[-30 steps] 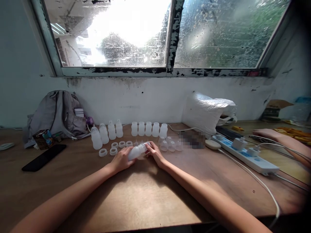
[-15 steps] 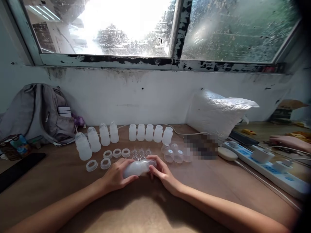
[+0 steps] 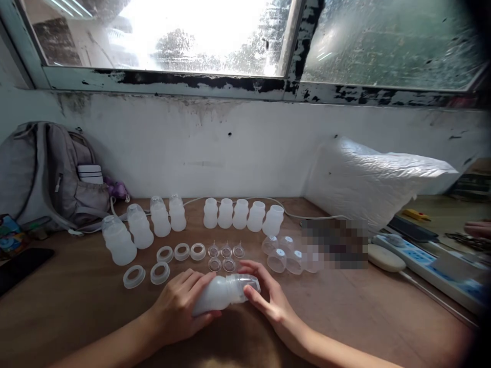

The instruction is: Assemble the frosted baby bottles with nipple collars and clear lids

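A frosted white baby bottle [image 3: 215,295] with a clear cap [image 3: 245,287] lies tilted on its side between my hands, its capped end to the right. My left hand [image 3: 182,301] is wrapped round the body of the bottle. On the capped end, my right hand [image 3: 270,299] has its thumb in front and its fingers behind. Just beyond are several clear nipples [image 3: 226,249] standing on the table, with several white screw rings [image 3: 181,251] to their left. Several clear caps [image 3: 294,261] stand beyond my right hand.
Several capped bottles [image 3: 140,226] stand at the back left, and several open bottles [image 3: 241,213] in the back middle. A grey backpack [image 3: 46,174], a phone [image 3: 25,271], a silvery white bag [image 3: 376,179] and a power strip [image 3: 433,271] are around. Part of another person's hand [image 3: 477,228] shows at far right.
The view has tilted down and come nearer. My hands still hold the capped bottle, and my right-hand fingers look slightly looser round the cap.
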`<state>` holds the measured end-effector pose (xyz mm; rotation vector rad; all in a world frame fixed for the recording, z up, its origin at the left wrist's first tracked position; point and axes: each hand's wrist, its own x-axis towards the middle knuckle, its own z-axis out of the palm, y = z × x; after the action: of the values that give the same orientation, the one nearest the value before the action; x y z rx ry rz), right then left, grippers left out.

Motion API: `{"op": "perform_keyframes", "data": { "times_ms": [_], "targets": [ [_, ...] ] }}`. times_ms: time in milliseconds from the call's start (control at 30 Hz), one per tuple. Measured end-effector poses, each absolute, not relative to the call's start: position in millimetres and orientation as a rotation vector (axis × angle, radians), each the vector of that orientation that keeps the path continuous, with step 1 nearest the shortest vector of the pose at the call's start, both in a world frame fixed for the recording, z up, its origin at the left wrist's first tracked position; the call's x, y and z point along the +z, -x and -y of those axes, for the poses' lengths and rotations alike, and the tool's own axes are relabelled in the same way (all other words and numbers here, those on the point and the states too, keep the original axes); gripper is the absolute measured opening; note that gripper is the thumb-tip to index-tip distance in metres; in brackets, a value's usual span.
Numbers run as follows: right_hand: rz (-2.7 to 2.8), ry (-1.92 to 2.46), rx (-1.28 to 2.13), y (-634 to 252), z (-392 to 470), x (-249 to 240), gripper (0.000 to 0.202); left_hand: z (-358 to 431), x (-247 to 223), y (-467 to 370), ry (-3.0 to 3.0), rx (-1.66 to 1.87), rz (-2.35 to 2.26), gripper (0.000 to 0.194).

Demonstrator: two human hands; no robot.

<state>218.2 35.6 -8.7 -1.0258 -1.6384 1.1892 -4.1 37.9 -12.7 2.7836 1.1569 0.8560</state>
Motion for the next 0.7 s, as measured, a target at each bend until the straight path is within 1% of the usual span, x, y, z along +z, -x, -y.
{"op": "perform_keyframes", "data": {
  "times_ms": [67,167,433,533,633,700],
  "targets": [
    [1.653,1.090,1.293,-217.9,-37.8,-7.8,0.036,-37.9,-13.1,4.9,-2.801,0.860,-1.165,0.048],
    [1.634,1.103,1.366,-217.7,-36.7,-6.2,0.039,-38.5,-11.4,6.2,-2.790,0.856,-1.145,0.047],
    [1.694,1.050,1.338,-218.3,-30.6,-2.3,0.040,-37.7,-1.9,10.5,-2.675,0.779,-1.109,0.044],
    [1.779,1.031,1.274,-220.6,-28.4,-5.0,0.038,-35.0,-0.8,12.8,-2.680,0.751,-1.087,0.044],
    [1.854,1.005,1.222,-223.7,-25.1,-7.7,0.036,-31.3,-3.9,13.1,-2.748,0.782,-1.038,0.047],
    [1.836,0.981,1.279,-224.9,-23.2,-9.0,0.035,-28.6,-6.9,12.0,-2.789,0.836,-1.022,0.049]
  ]
}}
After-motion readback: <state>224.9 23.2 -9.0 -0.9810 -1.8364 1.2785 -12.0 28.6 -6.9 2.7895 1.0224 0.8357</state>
